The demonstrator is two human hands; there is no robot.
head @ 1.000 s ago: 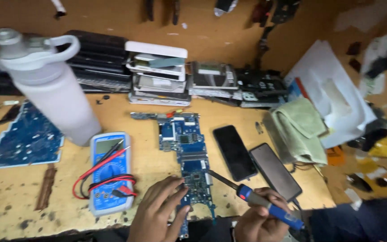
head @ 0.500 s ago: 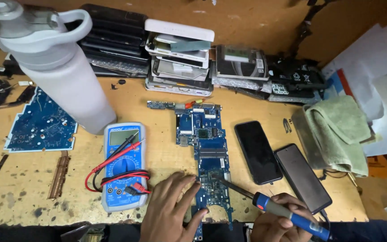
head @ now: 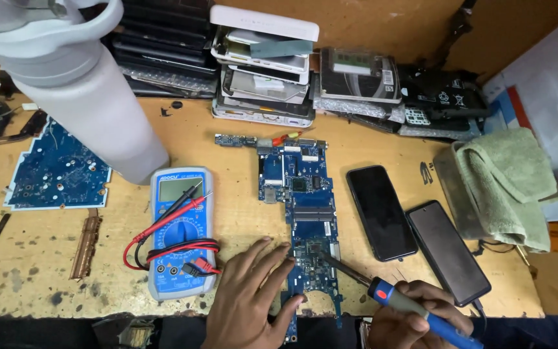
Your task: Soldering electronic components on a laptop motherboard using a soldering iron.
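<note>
A long blue circuit board (head: 303,194) lies on the wooden bench (head: 227,142) in front of me. My left hand (head: 248,298) rests flat on the bench, its fingertips touching the board's lower left edge. My right hand (head: 414,318) grips a blue and red soldering iron (head: 403,302). The iron's dark tip (head: 326,258) touches the lower part of the board. A blue multimeter (head: 179,232) with red and black leads lies just left of my left hand.
Two dark phones (head: 381,211) (head: 448,252) lie right of the board, with a folded green cloth (head: 505,184) beyond them. A large white bottle (head: 79,97) stands at the back left beside another blue board (head: 56,171). Stacked device parts (head: 263,68) line the back.
The view has tilted down and closer to the bench. My left hand has spread onto the board's lower edge. The iron stays on the lower part of the board.
</note>
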